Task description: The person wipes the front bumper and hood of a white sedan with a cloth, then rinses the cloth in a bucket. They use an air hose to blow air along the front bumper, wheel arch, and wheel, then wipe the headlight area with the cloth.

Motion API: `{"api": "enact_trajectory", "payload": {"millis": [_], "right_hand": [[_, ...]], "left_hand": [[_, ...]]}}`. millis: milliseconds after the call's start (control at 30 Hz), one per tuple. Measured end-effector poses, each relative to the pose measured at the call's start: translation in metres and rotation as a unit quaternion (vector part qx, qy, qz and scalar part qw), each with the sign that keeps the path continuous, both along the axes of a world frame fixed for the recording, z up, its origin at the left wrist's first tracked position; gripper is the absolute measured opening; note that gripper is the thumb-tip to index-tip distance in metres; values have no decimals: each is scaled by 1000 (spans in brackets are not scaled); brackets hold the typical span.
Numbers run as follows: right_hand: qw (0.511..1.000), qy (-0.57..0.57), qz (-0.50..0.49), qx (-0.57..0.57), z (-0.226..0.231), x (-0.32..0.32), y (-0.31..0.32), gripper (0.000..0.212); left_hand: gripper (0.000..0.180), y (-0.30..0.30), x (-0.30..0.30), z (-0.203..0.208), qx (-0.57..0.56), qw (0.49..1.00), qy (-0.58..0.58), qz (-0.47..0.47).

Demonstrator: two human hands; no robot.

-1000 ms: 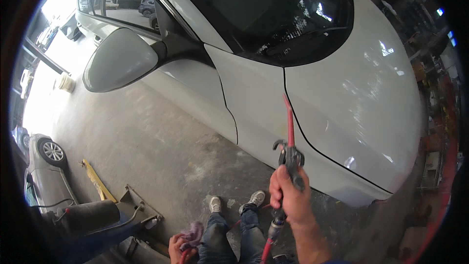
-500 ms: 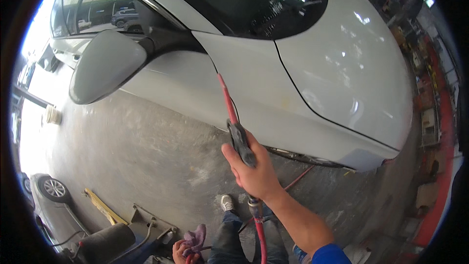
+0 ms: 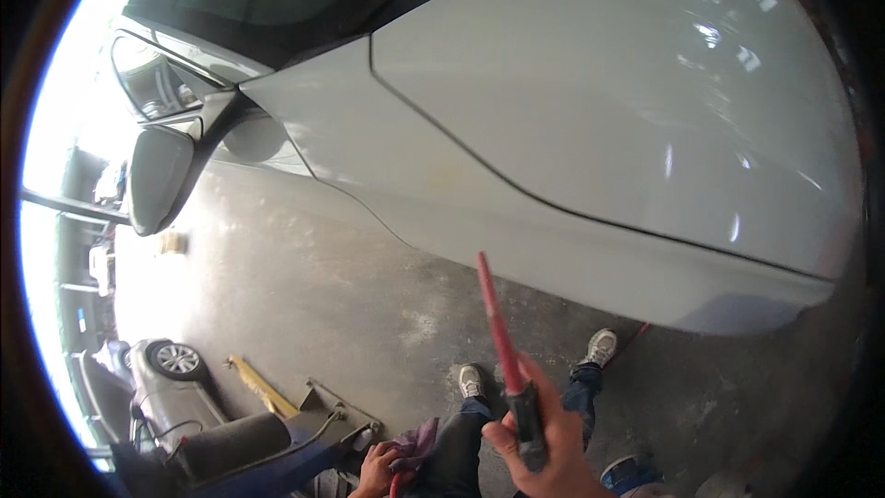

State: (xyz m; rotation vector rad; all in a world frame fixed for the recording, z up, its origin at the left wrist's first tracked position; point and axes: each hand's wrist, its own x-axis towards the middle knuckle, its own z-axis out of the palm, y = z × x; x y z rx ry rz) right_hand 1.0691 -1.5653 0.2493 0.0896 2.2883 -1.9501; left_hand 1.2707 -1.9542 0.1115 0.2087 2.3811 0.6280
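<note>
My right hand (image 3: 558,452) is closed around the black grip of an air blow gun (image 3: 502,346). Its long red nozzle points up and away, in front of the lower side of a white car's front fender (image 3: 406,157); I see no contact with the panel. Low and left of it, my left hand (image 3: 375,472) is closed on a crumpled purple cloth (image 3: 418,440). A short piece of red hose (image 3: 396,484) shows by those fingers. On the fender and the bonnet (image 3: 590,83), dark seams and bright reflections stand out.
The car's side mirror (image 3: 161,180) juts out at the left. A grey car (image 3: 180,397), a dark cylindrical tank (image 3: 230,444) and a yellow bar (image 3: 261,385) lie lower left. My shoes (image 3: 470,380) stand on the concrete floor (image 3: 369,304). A pale bucket (image 3: 172,242) stands farther back.
My right hand has drawn the blow gun down and back from near the door seam. The view has shifted toward the bonnet. My left hand still holds the cloth.
</note>
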Motion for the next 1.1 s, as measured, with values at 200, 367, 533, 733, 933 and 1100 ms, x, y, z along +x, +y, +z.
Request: {"api": "enact_trajectory", "payload": {"millis": [200,367,533,733,933,1100], "right_hand": [[988,-69,94,-99,-11,-21,93,73],[963,-125,163,-176,-14,-40,152,73],[953,-117,195,-199,-13,-67,186,74],[961,-72,179,-199,-7,-84,186,72],[963,-96,191,-164,1,-87,165,67],[976,-59,179,-106,-9,-78,107,71]], "left_hand": [[50,135,-29,41,-74,993,-68,65],[47,212,-23,50,-122,977,-153,85],[44,265,-36,65,-126,980,-97,119],[46,284,-30,65,-136,968,-132,164],[48,283,-28,76,-107,966,-123,202],[45,239,-3,68,-97,972,-75,202]]}}
